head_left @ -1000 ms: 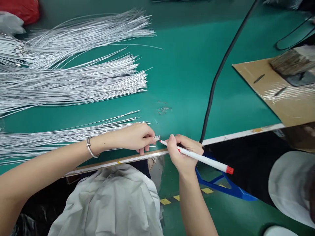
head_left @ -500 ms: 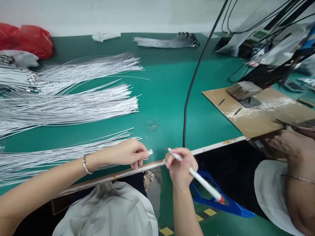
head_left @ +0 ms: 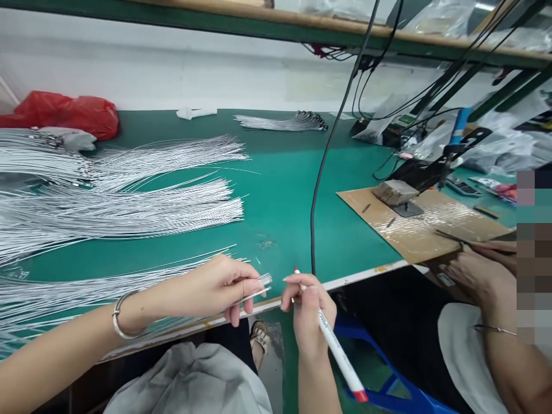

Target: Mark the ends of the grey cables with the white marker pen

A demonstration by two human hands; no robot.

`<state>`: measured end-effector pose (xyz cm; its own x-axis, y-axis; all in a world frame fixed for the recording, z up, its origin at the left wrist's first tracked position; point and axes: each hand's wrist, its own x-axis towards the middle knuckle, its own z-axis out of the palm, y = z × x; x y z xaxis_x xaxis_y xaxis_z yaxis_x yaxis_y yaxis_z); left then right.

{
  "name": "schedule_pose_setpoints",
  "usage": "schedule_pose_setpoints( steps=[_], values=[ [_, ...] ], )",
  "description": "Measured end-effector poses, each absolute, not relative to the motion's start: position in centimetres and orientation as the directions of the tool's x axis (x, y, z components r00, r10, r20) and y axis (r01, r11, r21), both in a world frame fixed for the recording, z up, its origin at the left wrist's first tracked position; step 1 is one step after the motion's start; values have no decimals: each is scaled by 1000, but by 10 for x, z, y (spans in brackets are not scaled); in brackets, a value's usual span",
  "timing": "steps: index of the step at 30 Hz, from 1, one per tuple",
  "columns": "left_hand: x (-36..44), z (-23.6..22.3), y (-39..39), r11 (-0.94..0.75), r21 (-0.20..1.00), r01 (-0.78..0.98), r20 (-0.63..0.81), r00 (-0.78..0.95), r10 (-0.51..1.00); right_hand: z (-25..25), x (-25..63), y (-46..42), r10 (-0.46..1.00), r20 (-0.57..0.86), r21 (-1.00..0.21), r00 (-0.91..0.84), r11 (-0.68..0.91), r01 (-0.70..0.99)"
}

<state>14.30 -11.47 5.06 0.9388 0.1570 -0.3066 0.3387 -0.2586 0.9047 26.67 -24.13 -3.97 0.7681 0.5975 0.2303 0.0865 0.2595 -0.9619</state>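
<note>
My left hand point(head_left: 235, 284) pinches the ends of several thin silvery wires point(head_left: 264, 280) between thumb and fingers. The tips stick out toward the right, a little spread, at the table's front edge. Just to the right, my right hand point(head_left: 311, 313) grips a white marker pen point(head_left: 340, 353) with a red tip and a red butt end. The tip points up and away from me, apart from the wire ends. Beneath my left forearm lies a loose bundle of similar wires point(head_left: 129, 283) on the green table point(head_left: 284, 190).
More wire bundles point(head_left: 172, 210) lie at the left, near a red bag point(head_left: 69, 115). A black cable point(head_left: 321, 172) hangs down in front of my right hand. A co-worker's hand point(head_left: 478, 273) works beside a cardboard sheet point(head_left: 435, 218) at the right.
The view has tilted upward, bringing the shelf into sight. In my left hand the wire tips now stand more spread. The marker has swung steeper in my right hand.
</note>
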Motion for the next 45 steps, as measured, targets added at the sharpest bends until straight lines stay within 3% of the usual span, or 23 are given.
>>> schedule_pose_setpoints(
  steps=[3,9,14,18,21,25,30,35,40,45],
  values=[
    [141,48,-116,-293,891,348,-297,933,204,-33,267,-243,583,228,-960,780,266,82],
    [143,43,-116,-134,933,333,-314,938,146,-33,266,-244,594,237,-965,769,235,115],
    [146,43,-117,-105,920,378,-358,919,168,-40,275,-245,551,291,-949,782,270,163],
    [148,58,-113,-33,941,336,-315,910,270,-40,268,-243,690,216,-975,691,111,193],
    [142,75,-109,75,963,259,-269,907,324,-38,257,-238,786,250,-962,566,133,240],
    [132,83,-109,171,970,172,-225,900,373,-32,248,-233,810,305,-941,500,175,291],
    [128,74,-121,-1,990,144,-126,866,484,-24,238,-230,818,393,-901,421,250,356],
    [122,71,-135,-174,978,116,-14,868,497,-18,229,-233,764,433,-891,479,280,358],
    [117,67,-146,-439,878,189,75,853,516,-8,223,-239,561,546,-838,622,354,416],
    [118,57,-153,-620,752,225,162,848,505,-1,213,-242,527,569,-822,631,341,456]
  ],
)
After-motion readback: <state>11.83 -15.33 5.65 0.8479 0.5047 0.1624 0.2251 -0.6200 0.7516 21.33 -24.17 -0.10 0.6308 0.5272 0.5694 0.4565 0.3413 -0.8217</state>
